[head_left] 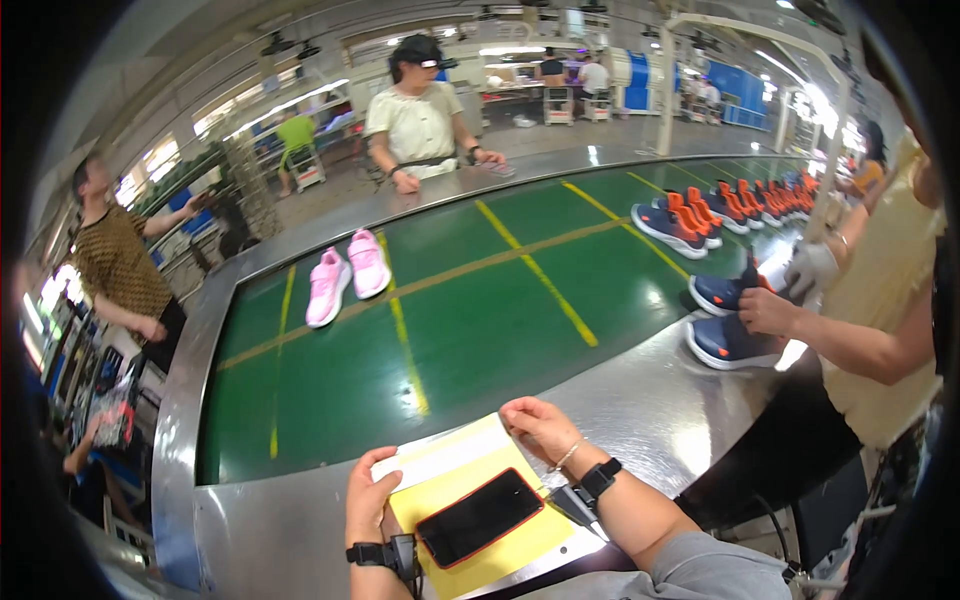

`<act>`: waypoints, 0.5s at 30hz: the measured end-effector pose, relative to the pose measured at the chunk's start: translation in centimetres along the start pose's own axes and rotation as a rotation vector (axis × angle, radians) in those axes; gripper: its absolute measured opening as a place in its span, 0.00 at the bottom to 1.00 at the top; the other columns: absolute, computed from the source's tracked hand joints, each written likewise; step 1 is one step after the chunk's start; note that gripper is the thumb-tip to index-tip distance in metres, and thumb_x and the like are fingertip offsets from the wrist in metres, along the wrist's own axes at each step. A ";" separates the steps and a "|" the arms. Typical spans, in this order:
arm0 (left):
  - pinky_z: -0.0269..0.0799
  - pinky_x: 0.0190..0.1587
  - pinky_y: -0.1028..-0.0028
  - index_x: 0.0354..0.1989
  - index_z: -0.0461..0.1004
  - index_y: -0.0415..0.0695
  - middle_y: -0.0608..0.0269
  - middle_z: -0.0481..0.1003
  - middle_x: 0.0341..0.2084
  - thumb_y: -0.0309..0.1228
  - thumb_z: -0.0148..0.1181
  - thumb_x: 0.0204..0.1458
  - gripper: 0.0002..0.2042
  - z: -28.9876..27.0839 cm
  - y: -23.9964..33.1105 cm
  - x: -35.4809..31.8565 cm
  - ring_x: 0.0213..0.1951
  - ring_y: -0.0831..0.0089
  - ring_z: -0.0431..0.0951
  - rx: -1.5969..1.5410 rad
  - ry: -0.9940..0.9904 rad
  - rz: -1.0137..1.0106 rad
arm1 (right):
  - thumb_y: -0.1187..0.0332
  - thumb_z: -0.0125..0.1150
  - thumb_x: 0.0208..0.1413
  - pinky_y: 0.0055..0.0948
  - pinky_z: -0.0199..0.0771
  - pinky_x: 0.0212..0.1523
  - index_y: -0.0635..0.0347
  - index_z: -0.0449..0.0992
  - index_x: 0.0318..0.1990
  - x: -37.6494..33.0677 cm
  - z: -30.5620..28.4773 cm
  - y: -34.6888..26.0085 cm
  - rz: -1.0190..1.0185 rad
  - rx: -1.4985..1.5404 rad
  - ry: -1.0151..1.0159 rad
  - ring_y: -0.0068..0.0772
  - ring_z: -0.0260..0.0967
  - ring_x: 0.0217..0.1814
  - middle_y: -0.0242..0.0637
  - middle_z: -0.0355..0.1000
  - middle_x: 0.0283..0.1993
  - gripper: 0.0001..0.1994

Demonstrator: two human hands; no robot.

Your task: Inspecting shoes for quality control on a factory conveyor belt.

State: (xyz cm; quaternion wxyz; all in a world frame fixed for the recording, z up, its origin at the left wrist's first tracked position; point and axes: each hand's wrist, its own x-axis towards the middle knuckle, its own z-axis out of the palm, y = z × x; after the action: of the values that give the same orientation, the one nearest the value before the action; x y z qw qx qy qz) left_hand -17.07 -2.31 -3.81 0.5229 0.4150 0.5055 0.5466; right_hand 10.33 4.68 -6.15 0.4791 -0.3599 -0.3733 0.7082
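A yellow sheet or pad (415,511) with a white band (455,455) along its far edge lies at the steel edge in front of me. A phone (480,517) with a dark screen and red rim rests on it. My left hand (371,495) grips the left edge by the white band, thumb on top. My right hand (545,430) pinches the band's far right corner, fingers curled. Each wrist wears a black strap with a small device; the right device (580,510) lies over the sheet's right side.
A green belt (480,330) with yellow lines runs past me inside a steel rim (180,430). Pink shoes (348,275) stand on it at left, navy-orange shoes (672,225) at right. A co-worker (880,300) at right handles a navy shoe (735,340); another person (420,120) stands across.
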 end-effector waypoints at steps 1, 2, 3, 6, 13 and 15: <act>0.65 0.44 0.77 0.42 0.69 0.37 0.61 0.71 0.36 0.15 0.53 0.41 0.16 -0.2 0.0 -0.1 0.39 0.75 0.71 0.000 0.000 -0.004 | 0.71 0.55 0.52 0.16 0.64 0.35 0.63 0.70 0.36 -0.1 0.4 0.0 -0.013 -0.003 0.002 0.19 0.63 0.33 0.30 0.68 0.32 0.07; 0.65 0.44 0.77 0.42 0.69 0.37 0.62 0.71 0.36 0.15 0.54 0.41 0.16 -0.2 -0.4 0.2 0.39 0.75 0.71 0.013 -0.008 0.001 | 0.71 0.55 0.52 0.16 0.64 0.35 0.63 0.70 0.36 -0.1 0.0 0.1 -0.026 0.010 0.009 0.19 0.63 0.33 0.30 0.68 0.32 0.06; 0.65 0.44 0.77 0.42 0.69 0.38 0.62 0.71 0.35 0.15 0.54 0.41 0.16 -0.4 -0.6 0.3 0.39 0.75 0.70 0.029 -0.009 0.004 | 0.72 0.55 0.52 0.17 0.64 0.35 0.64 0.70 0.36 -0.1 -0.1 0.4 -0.034 0.027 0.010 0.19 0.63 0.33 0.31 0.68 0.32 0.06; 0.65 0.43 0.77 0.42 0.69 0.39 0.63 0.70 0.35 0.16 0.54 0.41 0.16 0.3 0.0 0.0 0.39 0.75 0.71 -0.023 0.001 -0.049 | 0.70 0.56 0.52 0.14 0.62 0.30 0.61 0.70 0.36 -0.4 -0.1 0.2 -0.035 0.058 0.005 0.16 0.61 0.30 0.28 0.67 0.30 0.06; 0.66 0.43 0.77 0.42 0.70 0.40 0.64 0.70 0.35 0.16 0.54 0.41 0.16 -0.5 0.3 -0.4 0.38 0.75 0.71 -0.069 0.018 -0.091 | 0.73 0.53 0.53 0.13 0.64 0.32 0.62 0.70 0.35 -0.6 1.1 -0.1 -0.005 0.049 0.005 0.17 0.62 0.30 0.30 0.67 0.31 0.04; 0.66 0.43 0.77 0.42 0.70 0.40 0.64 0.70 0.35 0.15 0.53 0.41 0.16 -0.6 0.5 -0.4 0.38 0.75 0.71 -0.058 0.016 -0.088 | 0.73 0.53 0.53 0.13 0.64 0.32 0.62 0.70 0.35 -0.5 1.2 0.1 -0.002 0.049 0.001 0.17 0.62 0.30 0.30 0.67 0.31 0.04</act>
State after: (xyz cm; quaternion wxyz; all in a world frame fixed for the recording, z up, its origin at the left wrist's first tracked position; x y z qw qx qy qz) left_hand -17.72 -2.75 -3.41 0.5541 0.3725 0.5113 0.5411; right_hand 9.39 3.98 -5.57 0.4888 -0.3479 -0.3561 0.7164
